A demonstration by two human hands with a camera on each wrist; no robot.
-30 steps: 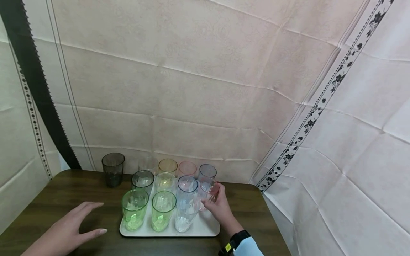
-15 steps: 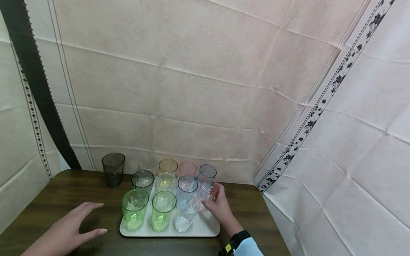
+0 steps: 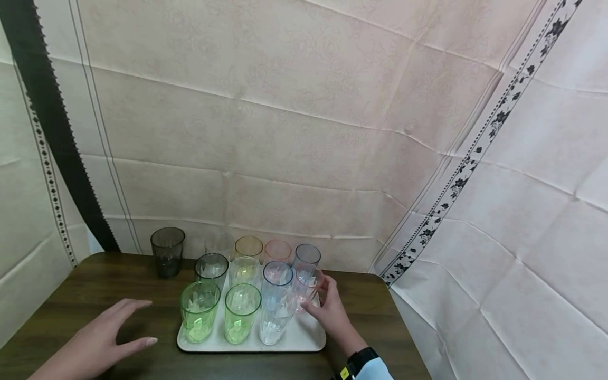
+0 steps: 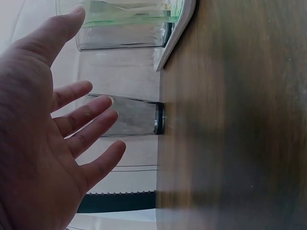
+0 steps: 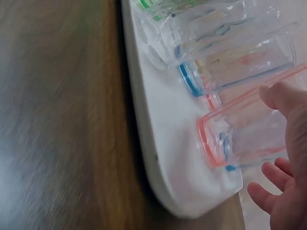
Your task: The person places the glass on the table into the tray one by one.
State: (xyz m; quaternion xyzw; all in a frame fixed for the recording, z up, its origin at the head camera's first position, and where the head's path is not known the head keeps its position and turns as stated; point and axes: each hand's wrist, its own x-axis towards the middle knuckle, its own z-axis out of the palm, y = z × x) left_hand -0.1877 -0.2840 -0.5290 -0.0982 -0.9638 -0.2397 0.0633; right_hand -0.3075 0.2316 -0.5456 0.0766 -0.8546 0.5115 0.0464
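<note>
On a white tray (image 3: 311,343) stand several clear, tinted drinking glasses in rows. My right hand (image 3: 330,306) is at the right side of a pink glass (image 5: 240,132), which stands upright on the tray. In the right wrist view, the thumb (image 5: 278,97) overlaps the glass's upper part, and the other fingers are apart from its wall; whether any fingertip touches it I cannot tell. My left hand (image 3: 95,338) hovers left of the tray with fingers relaxed and spread, holding nothing. Nearest to it are a green glass (image 3: 199,314) and a dark grey glass (image 3: 168,253).
The dark grey glass stands off the tray, on the wooden table (image 3: 375,327) at the back left. A second green glass (image 3: 242,316), a clear glass (image 3: 275,322) and a blue-rimmed glass (image 3: 277,274) crowd the tray. A patterned cloth (image 3: 285,132) hangs behind the table.
My right hand has shifted slightly right, away from the pink glass, and its thumb has drawn back. The left hand has barely moved. The glasses stand as before.
</note>
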